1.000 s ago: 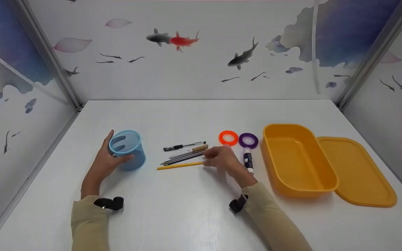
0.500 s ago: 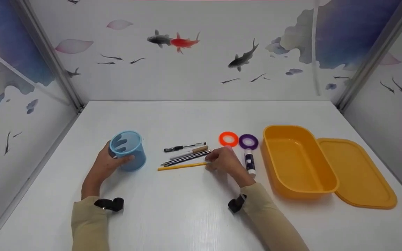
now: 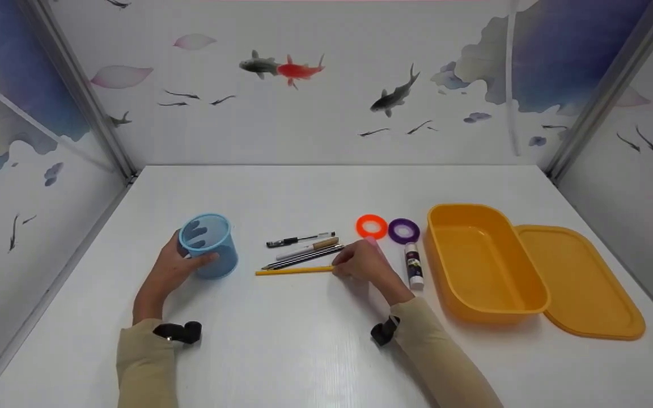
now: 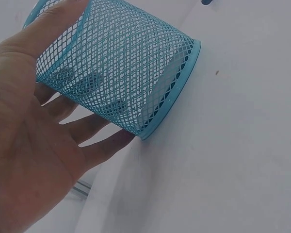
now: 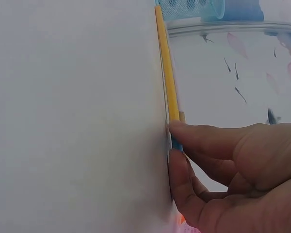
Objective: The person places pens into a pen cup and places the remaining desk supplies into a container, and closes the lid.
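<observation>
My left hand [image 3: 169,269] grips a light blue mesh pen holder [image 3: 221,258] at the left of the table, thumb on the near side and fingers behind it. The left wrist view shows the holder's mesh wall [image 4: 121,58] between thumb and fingers. My right hand [image 3: 367,265] pinches the right end of a yellow pencil [image 3: 295,271] between thumb and finger. In the right wrist view, a blue part of the pencil shows at the fingertips. Beyond it lie striped pencils [image 3: 304,257], a marker with a brown cap [image 3: 306,248] and a black pen [image 3: 299,239].
Orange [image 3: 371,226] and purple [image 3: 403,231] rings lie behind my right hand. A glue stick [image 3: 414,267] lies right of that hand. Farther right stands an open yellow box [image 3: 485,266], its lid [image 3: 587,283] flat beside it. Patterned walls enclose the table.
The glue stick has rolled right, away from my right wrist. My left forefinger, formerly raised beside the pen holder, has drawn in behind it. My right hand and the yellow pencil have shifted only slightly.
</observation>
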Motion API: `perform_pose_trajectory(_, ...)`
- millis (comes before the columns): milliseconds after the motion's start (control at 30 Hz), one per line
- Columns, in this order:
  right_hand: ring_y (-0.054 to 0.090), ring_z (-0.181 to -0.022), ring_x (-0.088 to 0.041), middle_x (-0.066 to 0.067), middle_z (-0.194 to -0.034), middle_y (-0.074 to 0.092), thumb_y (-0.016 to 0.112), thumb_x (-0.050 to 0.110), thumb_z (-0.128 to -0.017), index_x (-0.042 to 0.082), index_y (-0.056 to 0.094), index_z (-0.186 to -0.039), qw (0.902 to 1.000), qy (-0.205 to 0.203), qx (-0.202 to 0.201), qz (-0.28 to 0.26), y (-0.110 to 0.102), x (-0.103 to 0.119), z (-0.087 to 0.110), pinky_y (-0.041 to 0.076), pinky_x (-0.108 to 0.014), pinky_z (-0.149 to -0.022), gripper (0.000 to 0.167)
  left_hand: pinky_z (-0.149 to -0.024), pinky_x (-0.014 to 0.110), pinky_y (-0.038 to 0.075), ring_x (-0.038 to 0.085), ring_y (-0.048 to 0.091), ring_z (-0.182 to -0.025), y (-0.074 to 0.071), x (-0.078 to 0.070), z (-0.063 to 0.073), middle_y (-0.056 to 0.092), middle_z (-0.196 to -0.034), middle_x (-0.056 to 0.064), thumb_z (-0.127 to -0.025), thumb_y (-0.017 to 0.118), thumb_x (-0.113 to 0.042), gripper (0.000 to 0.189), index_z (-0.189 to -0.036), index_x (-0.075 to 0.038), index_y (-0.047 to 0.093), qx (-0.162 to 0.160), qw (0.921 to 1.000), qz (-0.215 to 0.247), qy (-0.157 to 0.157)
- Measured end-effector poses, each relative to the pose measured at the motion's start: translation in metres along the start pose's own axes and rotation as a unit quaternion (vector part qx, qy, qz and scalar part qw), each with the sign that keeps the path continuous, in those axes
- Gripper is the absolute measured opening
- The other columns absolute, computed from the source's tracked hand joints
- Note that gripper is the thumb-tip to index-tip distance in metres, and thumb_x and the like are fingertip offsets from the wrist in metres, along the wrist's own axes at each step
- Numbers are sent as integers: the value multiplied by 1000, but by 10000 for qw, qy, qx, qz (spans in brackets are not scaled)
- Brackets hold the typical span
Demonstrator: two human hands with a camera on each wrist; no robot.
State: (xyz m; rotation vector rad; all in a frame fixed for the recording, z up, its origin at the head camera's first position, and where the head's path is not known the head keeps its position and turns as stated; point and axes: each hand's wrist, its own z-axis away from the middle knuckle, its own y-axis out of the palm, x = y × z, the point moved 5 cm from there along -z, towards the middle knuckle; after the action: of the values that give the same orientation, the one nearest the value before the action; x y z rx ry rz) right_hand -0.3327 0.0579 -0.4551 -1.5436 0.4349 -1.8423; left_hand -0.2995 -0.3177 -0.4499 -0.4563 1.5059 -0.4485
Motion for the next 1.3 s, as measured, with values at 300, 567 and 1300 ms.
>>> perform_pose_trajectory(300,64,-85,-21,-3,-96,72,74,20,-91,16,77,-101,9984,-192,371,-391,-3,12,3,59,-24,-75,11,-123,61,24,45,20,-153,2,2,2,23,-164,23,-88,75,-40,102,-159,-2,12,10,10000,28,-53)
perform_pose_trajectory(567,67,-99,-34,-8,-105,69,71,22,-94,12,74,-113,9925,-772,36,-942,-14,46,11,61,-29,-78,22,-122,62,25,45,21,-153,1,4,1,23,-165,23,-88,75,-42,104,-159,-3,11,21,10000,48,-79)
perform_pose_trajectory(1300,72,-98,-25,-13,-110,69,68,16,-96,6,66,-116,9373,-1743,-787,-2912,-19,126,16,63,-27,-76,23,-122,61,25,43,21,-153,3,6,0,24,-165,19,-87,76,-43,105,-160,-8,9,42,9996,236,-128)
